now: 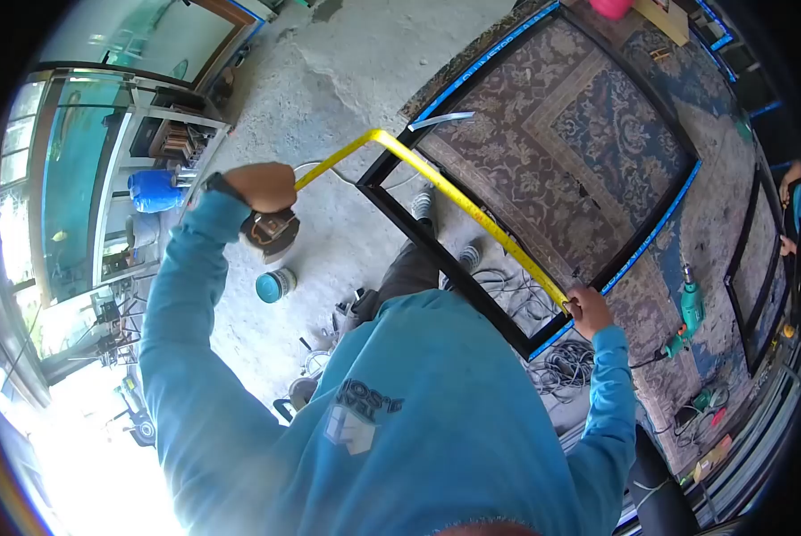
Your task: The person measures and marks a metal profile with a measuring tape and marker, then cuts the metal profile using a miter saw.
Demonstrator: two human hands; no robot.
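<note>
The yellow tape [473, 210] vanishes into the left hand [264, 186].

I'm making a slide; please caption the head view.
Left hand and right hand hold a bent yellow measuring tape over a black frame.

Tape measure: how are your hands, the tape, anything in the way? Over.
Left hand and right hand gripping tape measure. Tape out, bent. Coiled cable near black frame corner.

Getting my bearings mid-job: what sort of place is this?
Most likely a workshop: there's a green power drill, coiled cables on the floor, and a yellow tape measure held over a black frame.
</note>
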